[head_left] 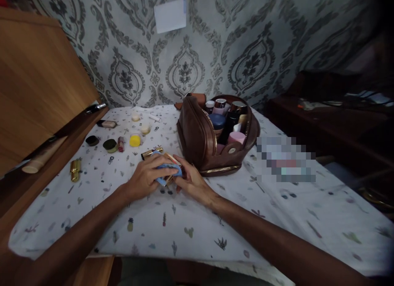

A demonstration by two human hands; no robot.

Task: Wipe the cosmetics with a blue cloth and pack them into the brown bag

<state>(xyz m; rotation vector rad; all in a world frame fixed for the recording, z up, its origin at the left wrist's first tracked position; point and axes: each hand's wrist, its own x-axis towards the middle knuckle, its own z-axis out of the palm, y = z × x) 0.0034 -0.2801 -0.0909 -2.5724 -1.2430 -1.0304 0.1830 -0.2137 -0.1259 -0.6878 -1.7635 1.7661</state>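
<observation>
Near the middle of the table, my left hand is closed on a light blue cloth. The cloth presses against a small flat item with gold-coloured edges, perhaps a compact; its kind is mostly hidden. Curled around the right side of that item is my right hand, its fingertips partly out of sight. A gold and black tube lies just beyond my left hand. Behind my right hand stands a brown toiletry bag, unzipped and packed with bottles and jars, including a blue-lidded jar and a pink-lidded one.
On the left of the patterned tablecloth lie a gold lipstick, a dark green jar, a small red tube and a yellow pot. A wooden cabinet borders the left; a blurred-out item lies right.
</observation>
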